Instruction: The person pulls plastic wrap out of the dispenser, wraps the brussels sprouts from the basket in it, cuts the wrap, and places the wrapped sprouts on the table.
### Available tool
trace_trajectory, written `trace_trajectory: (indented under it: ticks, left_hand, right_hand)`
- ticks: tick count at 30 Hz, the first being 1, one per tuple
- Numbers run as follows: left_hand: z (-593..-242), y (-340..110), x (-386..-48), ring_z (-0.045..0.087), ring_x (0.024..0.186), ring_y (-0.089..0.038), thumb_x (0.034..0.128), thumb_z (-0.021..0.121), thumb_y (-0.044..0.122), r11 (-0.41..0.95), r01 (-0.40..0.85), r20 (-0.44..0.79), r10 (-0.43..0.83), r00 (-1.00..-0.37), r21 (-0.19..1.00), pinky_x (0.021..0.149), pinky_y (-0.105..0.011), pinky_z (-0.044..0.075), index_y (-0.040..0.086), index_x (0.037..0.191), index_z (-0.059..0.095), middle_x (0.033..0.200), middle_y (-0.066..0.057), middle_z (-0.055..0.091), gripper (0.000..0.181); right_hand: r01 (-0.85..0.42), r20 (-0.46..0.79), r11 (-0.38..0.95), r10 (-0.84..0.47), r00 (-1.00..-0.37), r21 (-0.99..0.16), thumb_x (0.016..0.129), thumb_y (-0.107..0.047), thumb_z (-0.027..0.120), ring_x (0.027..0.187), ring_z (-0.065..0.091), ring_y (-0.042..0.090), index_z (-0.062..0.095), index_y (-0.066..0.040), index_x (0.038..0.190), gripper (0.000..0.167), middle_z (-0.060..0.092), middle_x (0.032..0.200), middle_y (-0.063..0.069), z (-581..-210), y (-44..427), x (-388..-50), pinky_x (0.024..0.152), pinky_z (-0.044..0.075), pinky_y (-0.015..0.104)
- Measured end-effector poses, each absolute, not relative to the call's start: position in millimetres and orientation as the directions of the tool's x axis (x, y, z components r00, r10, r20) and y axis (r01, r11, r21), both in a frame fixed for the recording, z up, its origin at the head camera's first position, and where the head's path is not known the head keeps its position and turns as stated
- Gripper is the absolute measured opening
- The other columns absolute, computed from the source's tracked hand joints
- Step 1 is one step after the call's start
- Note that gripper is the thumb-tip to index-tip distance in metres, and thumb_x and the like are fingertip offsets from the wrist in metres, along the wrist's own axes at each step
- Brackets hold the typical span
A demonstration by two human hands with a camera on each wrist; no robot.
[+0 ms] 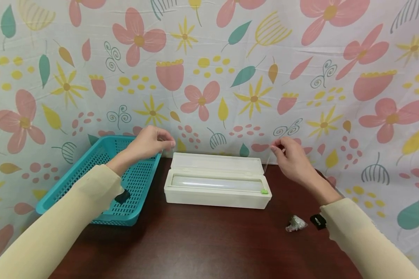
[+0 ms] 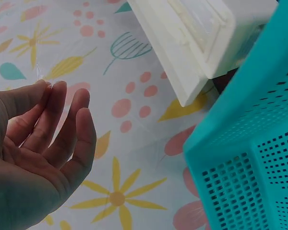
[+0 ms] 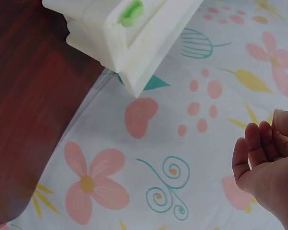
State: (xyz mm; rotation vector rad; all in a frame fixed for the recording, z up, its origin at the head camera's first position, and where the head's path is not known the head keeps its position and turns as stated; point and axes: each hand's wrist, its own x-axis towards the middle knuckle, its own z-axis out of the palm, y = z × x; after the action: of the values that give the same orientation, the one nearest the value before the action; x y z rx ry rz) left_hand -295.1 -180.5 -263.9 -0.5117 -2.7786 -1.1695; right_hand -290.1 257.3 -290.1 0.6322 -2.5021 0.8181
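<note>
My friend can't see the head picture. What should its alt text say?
A person's left hand and right hand seem to pinch clear film near opposite ends of an open white box on a dark table. A teal basket sits left of the box.

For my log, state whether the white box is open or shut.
Open. The white box has its lid swung back, showing the film roll inside.

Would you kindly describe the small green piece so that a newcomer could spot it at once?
On the dark brown table, find the long white box with its lid open, right of the teal basket. Look near the right-hand end of its front edge. The small green piece sits there, its bright green standing out against the white around it.
</note>
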Motion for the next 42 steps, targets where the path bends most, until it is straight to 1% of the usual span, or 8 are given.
trace_trajectory:
  ticks: [7,11,18,24,32,36,39,42]
  left_hand:
    - [-256,-181,-293,0.064,0.085,-0.029,0.1041,0.067,0.018,0.625,0.322,0.196,0.263,-0.945,0.711,0.079,-0.042,0.053,0.006,0.107,0.078,0.102,-0.015,0.075,0.017]
    - [-250,-182,-292,0.065,0.086,-0.029,0.1043,0.067,0.020,0.622,0.318,0.199,0.254,-0.946,0.716,0.081,-0.041,0.053,0.005,0.108,0.078,0.106,-0.016,0.075,0.019]
    - [-238,-183,-289,0.066,0.087,-0.027,0.1047,0.068,0.021,0.598,0.312,0.210,0.237,-0.949,0.738,0.081,-0.039,0.054,0.003,0.109,0.077,0.105,-0.015,0.075,0.020]
    - [-227,-183,-285,0.068,0.092,-0.025,0.1044,0.068,0.020,0.564,0.327,0.239,0.226,-0.944,0.758,0.081,-0.036,0.057,0.002,0.107,0.077,0.110,-0.017,0.072,0.020]
    - [-212,-181,-276,0.070,0.094,-0.022,0.1031,0.070,0.018,0.537,0.336,0.263,0.209,-0.942,0.774,0.086,-0.040,0.058,0.003,0.105,0.078,0.106,-0.016,0.074,0.017]
    - [-205,-180,-271,0.070,0.093,-0.022,0.1022,0.071,0.017,0.529,0.354,0.284,0.211,-0.935,0.771,0.084,-0.038,0.058,0.003,0.104,0.078,0.104,-0.015,0.075,0.016]
    - [-200,-180,-266,0.070,0.094,-0.023,0.1023,0.071,0.017,0.529,0.374,0.304,0.219,-0.927,0.762,0.082,-0.036,0.057,0.003,0.104,0.078,0.103,-0.014,0.075,0.016]
    - [-196,-180,-261,0.069,0.094,-0.023,0.1025,0.070,0.016,0.531,0.392,0.323,0.223,-0.920,0.751,0.084,-0.038,0.057,0.002,0.104,0.078,0.102,-0.014,0.075,0.016]
  right_hand:
    - [-0.568,0.553,0.705,-0.295,-0.779,-0.425,0.110,-0.010,0.055,0.079,0.056,0.026,0.063,0.006,0.111,0.018,0.061,0.102,0.018,-281,259,-291,0.069,0.044,0.028]
    - [-0.571,0.561,0.701,-0.290,-0.775,-0.426,0.110,-0.010,0.055,0.082,0.055,0.027,0.062,0.006,0.111,0.018,0.061,0.102,0.017,-274,257,-290,0.069,0.043,0.024]
    - [-0.577,0.581,0.709,-0.287,-0.761,-0.406,0.110,-0.011,0.055,0.081,0.049,0.026,0.061,0.004,0.111,0.016,0.058,0.102,0.016,-260,256,-289,0.071,0.038,0.027]
    - [-0.568,0.586,0.716,-0.272,-0.763,-0.406,0.111,-0.014,0.055,0.081,0.050,0.024,0.062,0.002,0.110,0.018,0.059,0.103,0.013,-247,254,-285,0.069,0.039,0.026]
    - [-0.593,0.628,0.709,-0.271,-0.729,-0.381,0.110,-0.010,0.056,0.085,0.050,0.021,0.062,0.005,0.107,0.016,0.059,0.102,0.014,-235,256,-282,0.071,0.040,0.025]
    - [-0.600,0.643,0.709,-0.270,-0.717,-0.371,0.109,-0.010,0.056,0.086,0.052,0.020,0.063,0.005,0.106,0.016,0.060,0.104,0.014,-229,257,-277,0.072,0.041,0.024]
    - [-0.598,0.646,0.707,-0.262,-0.717,-0.377,0.109,-0.009,0.056,0.090,0.053,0.018,0.064,0.005,0.106,0.016,0.061,0.106,0.014,-225,258,-272,0.075,0.041,0.024]
    - [-0.601,0.655,0.703,-0.255,-0.712,-0.380,0.109,-0.009,0.057,0.094,0.052,0.013,0.064,0.003,0.106,0.015,0.062,0.106,0.013,-221,258,-267,0.079,0.040,0.027]
